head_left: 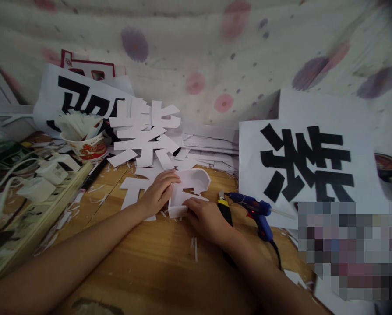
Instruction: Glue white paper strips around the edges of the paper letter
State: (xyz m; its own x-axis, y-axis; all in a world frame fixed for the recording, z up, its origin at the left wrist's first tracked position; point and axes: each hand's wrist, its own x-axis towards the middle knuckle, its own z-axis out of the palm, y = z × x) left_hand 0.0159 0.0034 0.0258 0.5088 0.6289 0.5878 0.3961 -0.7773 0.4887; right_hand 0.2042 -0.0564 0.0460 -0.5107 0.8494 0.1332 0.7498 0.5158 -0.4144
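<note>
Between my hands a white cut-out character piece with upright side strips (pixel 193 177) rests on the wooden table. My left hand (pixel 159 192) has its fingers bent over the piece's left wall. Lower on the same piece, my right hand (pixel 207 218) presses its fingers against the near strip; its fingertips are partly hidden. A flat white cut-out (pixel 130 192) lies partly under my left forearm. Just right of my right hand are a yellow and black utility knife (pixel 224 208) and a blue hot glue gun (pixel 255 208) with a small red light and a glue stick in its back.
A large white cut-out character (pixel 146 135) leans at the back beside a paper bowl (pixel 86 146) of white strips. Printed sheets with black characters (pixel 253 140) stand at right. A power strip (pixel 47 223) with plugs and cables runs along the left. Paper scraps litter the table (pixel 136 271).
</note>
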